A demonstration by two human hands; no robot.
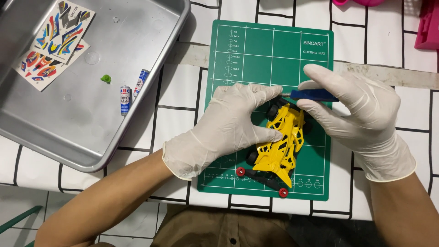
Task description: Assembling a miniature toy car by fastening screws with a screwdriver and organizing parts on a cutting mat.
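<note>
The left hand (228, 126) clasps the yellow toy racer (281, 142) mid–cutting mat (274, 50) — right hand (352, 112) pinches a blue screwdriver (313, 95) at its rear; mat's top lies bare.

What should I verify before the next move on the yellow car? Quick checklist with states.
1. Left hand steadies yellow toy car: ok.
2. Right hand grips blue-handled screwdriver: ok.
3. Screwdriver tip seated on a screw: cannot tell, hidden by fingers.
4. Car rests on green cutting mat: ok.
5. Two batteries lie in metal tray, away from the hands: ok.
</note>
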